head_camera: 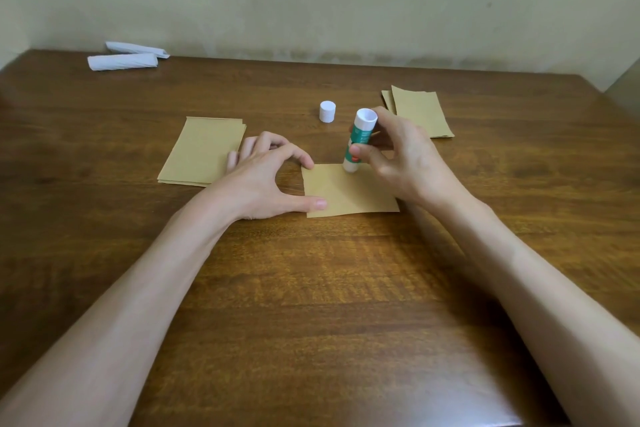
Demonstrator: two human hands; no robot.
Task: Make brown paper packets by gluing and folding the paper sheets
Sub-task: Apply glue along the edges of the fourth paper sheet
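**Q:** Fingers, right side?

**A:** Right hand: thumb and fingertips wrapped round the glue stick. Barrel near upright, lower end touching the far edge of the brown sheet. Cap is off, standing on the table just beyond.

**Q:** Left?

**A:** Left hand: nothing grasped. Thumb laid flat on the sheet's left edge, index tip at its far-left corner, pinning the paper down. The other fingers reach toward the stack of sheets on the left.

**Q:** Step?

**A:** Judged: gluing along the far edge. The sheet looks smaller than those in the stack, so it is probably folded once already; cannot confirm.

**Q:** Next move needs?

**A:** Likely an even stroke along that edge while the left hand keeps the paper from sliding. Then the stick goes aside and the glued edge is folded and pressed. A second brown pile lies to the right, well apart. Whether those are finished packets, cannot tell.
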